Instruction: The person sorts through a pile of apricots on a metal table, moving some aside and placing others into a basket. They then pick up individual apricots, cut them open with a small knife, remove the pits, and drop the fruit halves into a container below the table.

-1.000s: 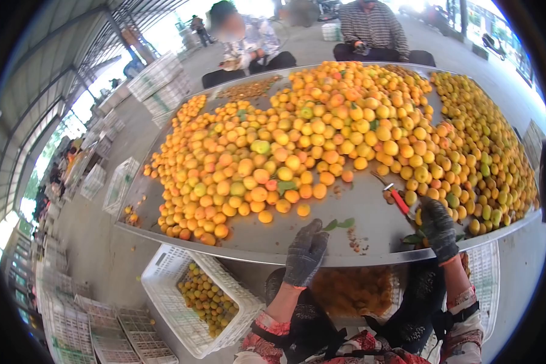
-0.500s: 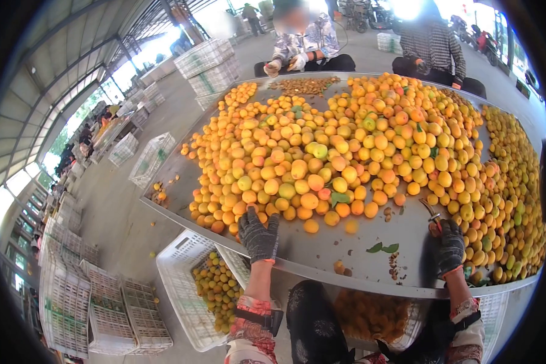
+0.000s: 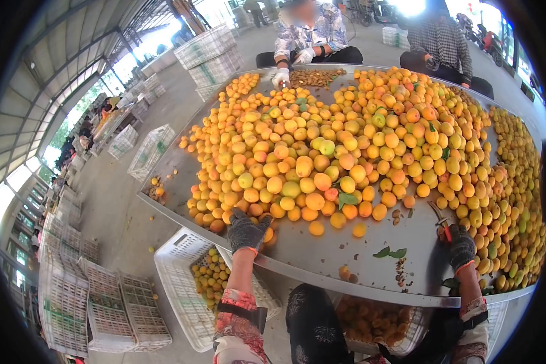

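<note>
Gloved in dark grey, my left hand (image 3: pixel 247 232) lies at the near left edge of the heap of orange-yellow apricots (image 3: pixel 285 158) on the metal table (image 3: pixel 309 261). Its thumb is apart from the fingers, which touch the fruit; some fingertips are hidden. An apricot (image 3: pixel 268 235) lies beside the thumb. My right hand (image 3: pixel 461 247), in the same kind of glove, is closed around a red-handled tool (image 3: pixel 440 219) with curved metal tips pointing up and left. Greener apricots (image 3: pixel 515 200) are heaped to its right.
Below the table's near edge stand a white crate (image 3: pixel 179 273) of greenish fruit and a crate of orange pieces (image 3: pixel 373 318). Across the table sit a person in a patterned top (image 3: pixel 312 33) and another in checks (image 3: pixel 446 45). Stacked crates (image 3: pixel 112 309) stand left.
My left hand has shifted left and slightly up along the heap. A co-worker's gloved hand now reaches onto the far table edge. The view has moved slightly.
</note>
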`<state>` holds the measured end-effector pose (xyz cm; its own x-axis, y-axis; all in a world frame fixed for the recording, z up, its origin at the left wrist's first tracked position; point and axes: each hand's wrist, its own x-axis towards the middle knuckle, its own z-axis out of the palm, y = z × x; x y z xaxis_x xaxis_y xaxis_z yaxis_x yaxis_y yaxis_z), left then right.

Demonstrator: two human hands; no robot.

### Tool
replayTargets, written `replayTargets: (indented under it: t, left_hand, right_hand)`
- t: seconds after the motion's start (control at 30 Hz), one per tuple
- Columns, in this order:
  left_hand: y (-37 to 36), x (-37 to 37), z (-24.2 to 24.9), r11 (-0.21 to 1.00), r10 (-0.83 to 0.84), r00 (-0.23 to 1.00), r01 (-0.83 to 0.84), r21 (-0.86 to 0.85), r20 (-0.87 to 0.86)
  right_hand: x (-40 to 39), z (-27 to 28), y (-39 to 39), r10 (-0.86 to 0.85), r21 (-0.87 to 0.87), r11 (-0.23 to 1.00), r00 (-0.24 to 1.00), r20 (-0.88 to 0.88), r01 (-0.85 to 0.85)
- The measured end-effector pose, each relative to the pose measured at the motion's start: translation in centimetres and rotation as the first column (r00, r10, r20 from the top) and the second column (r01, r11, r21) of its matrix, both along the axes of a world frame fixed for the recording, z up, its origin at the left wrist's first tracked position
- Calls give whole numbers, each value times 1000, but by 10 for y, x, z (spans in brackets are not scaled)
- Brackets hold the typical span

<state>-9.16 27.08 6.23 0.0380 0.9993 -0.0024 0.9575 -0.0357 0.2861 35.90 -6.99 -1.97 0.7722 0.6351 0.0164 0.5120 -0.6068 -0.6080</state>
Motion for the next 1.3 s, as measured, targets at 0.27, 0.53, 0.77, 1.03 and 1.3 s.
replayTargets:
  t: [0.27, 0.53, 0.77, 1.03, 1.3]
  left_hand:
    - [-33, 49, -11, 953, -293, 899, 300, 28, 327]
    - [-83, 146, -14, 913, -386, 819, 405, 48, 424]
    - [-124, 179, -9, 773, -561, 665, 634, 25, 493]
    - [-95, 107, -14, 680, -730, 504, 603, 417, 461]
    - [-107, 73, -2, 816, -537, 814, 568, -109, 223]
  right_hand:
    - [-60, 34, 8, 136, -107, 990, 865, 483, -96]
    - [-75, 45, 6, 146, -133, 987, 862, 486, -93]
    - [-33, -19, -1, 102, 196, 972, 986, 133, -127]
    - [-71, 55, -2, 192, -124, 978, 950, 244, -166]
    - [-36, 1, -16, 206, 23, 973, 914, 349, -228]
